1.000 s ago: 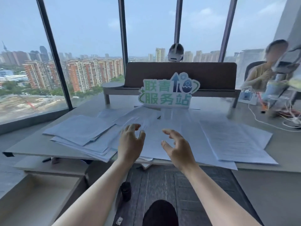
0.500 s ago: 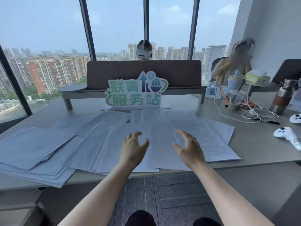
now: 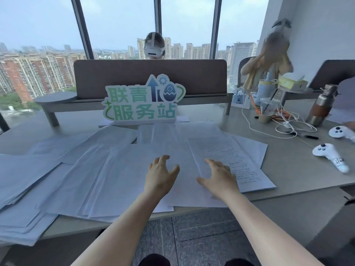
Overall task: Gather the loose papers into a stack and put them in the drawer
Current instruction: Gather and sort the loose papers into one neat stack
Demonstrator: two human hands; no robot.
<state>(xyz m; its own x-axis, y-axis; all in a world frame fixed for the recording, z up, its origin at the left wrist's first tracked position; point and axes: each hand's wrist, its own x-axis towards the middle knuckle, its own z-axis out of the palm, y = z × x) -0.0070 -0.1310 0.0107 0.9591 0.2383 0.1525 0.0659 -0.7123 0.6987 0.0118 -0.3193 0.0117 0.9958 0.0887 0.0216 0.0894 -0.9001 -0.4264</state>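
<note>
The loose papers are spread in overlapping sheets across the desk, none yet gathered. The printed sheet at the right is best slid inward first. Nothing is held: the left hand and right hand hover with fingers spread. No drawer is seen.

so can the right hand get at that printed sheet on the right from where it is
Probably yes: the right hand is open, already over the near edge of the printed sheet, which lies on top of the other papers with nothing on it.
</note>
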